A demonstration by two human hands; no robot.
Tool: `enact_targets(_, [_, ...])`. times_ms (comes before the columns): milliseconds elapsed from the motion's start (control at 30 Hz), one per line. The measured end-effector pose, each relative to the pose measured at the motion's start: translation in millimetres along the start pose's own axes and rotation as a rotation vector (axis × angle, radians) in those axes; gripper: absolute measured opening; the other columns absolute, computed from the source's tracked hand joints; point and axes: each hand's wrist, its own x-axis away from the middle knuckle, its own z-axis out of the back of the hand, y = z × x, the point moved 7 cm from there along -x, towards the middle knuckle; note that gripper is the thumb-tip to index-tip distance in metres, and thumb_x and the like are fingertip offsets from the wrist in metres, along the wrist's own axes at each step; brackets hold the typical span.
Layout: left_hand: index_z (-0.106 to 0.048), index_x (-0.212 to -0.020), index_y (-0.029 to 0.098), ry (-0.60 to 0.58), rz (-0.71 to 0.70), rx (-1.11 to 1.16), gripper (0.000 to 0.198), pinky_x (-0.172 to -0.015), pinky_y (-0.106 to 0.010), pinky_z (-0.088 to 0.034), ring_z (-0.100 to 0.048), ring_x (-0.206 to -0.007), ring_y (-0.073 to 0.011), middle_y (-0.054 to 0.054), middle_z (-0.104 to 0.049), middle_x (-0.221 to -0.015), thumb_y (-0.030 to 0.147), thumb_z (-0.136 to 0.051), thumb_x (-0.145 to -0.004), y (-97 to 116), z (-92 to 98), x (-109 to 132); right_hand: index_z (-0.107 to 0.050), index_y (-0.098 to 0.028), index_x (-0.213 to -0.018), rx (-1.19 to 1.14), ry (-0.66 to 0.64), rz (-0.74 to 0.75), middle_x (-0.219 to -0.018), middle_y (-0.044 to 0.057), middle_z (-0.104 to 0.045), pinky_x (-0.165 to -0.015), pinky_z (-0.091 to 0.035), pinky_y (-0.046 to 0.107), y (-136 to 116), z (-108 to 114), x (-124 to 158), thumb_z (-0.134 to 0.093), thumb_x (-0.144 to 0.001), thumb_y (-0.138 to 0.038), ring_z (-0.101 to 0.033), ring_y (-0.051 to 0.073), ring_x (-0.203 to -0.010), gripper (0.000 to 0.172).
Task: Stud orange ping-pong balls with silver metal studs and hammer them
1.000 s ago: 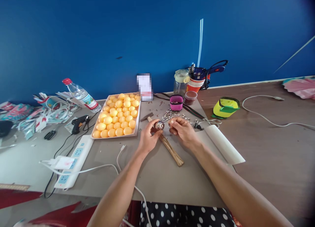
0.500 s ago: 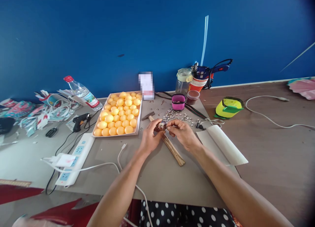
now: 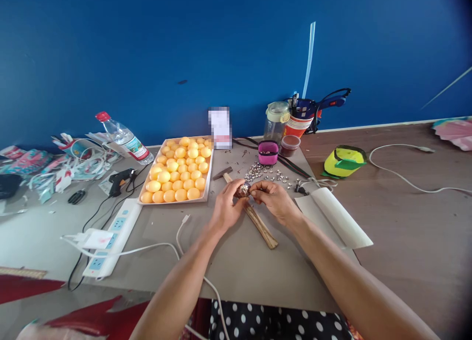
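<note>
My left hand [image 3: 227,204] is closed around a small dark brown ball [image 3: 242,190] covered with shiny silver bits. From the right, the thumb and fingertips of my right hand [image 3: 273,198] are pinched together against the ball's side; anything between them is too small to make out. Under both hands a hammer with a wooden handle [image 3: 261,227] lies slantwise on the table, its metal head [image 3: 223,173] pointing away. Beyond my right hand, many small silver studs [image 3: 254,172] are scattered around a magenta pouch [image 3: 267,153] that has more small pieces inside.
Left of my hands stands a shallow box [image 3: 208,182] of orange balls. Further left are a glue gun [image 3: 120,181], a power strip [image 3: 110,246] and a water bottle [image 3: 127,140]. At right lie a white paper roll [image 3: 341,217] and a yellow pouch [image 3: 342,162]. A white cable [image 3: 158,246] crosses the front.
Both hands stay at the ball with almost the same grip, the ball perhaps turned slightly. The whole view has shifted a few pixels; nothing else has moved.
</note>
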Motion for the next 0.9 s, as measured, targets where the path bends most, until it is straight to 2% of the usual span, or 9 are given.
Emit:
enact_targets(300, [-0.053,-0.115,0.02,0.003,-0.027,-0.011,0.043,-0.091,-0.034,-0.044,-0.055,-0.105,-0.0204,-0.009,-0.059,-0.114,0.011,-0.059,-0.074,2,-1.9,0,-0.06,-0.017,-0.065,-0.119,-0.019,-0.078,-0.055,-0.004,-0.052,-0.054,-0.032,0.025,10,1,-3,-0.069,-0.059,-0.026,-0.043,0.008,-0.052,0.014])
enact_targets(533, [-0.052,-0.117,0.021,0.01,-0.031,0.0,0.044,-0.092,-0.035,-0.043,-0.055,-0.106,-0.0211,-0.009,-0.058,-0.115,0.01,-0.057,-0.075,2,-1.0,1,-0.055,-0.017,-0.062,-0.308,-0.118,-0.145,-0.052,-0.006,-0.05,-0.054,-0.033,0.024,11,-6,-1,-0.075,-0.057,-0.028,-0.044,0.007,-0.049,0.024])
enact_targets(900, [-0.051,-0.118,0.02,-0.023,-0.075,-0.046,0.044,-0.096,-0.035,-0.042,-0.053,-0.111,-0.02,-0.009,-0.057,-0.119,0.009,-0.055,-0.075,4,-4.7,2,-0.053,-0.017,-0.06,-0.319,-0.117,-0.225,-0.051,-0.005,-0.05,-0.052,-0.034,0.024,16,-5,-1,-0.076,-0.054,-0.028,-0.045,0.007,-0.047,0.026])
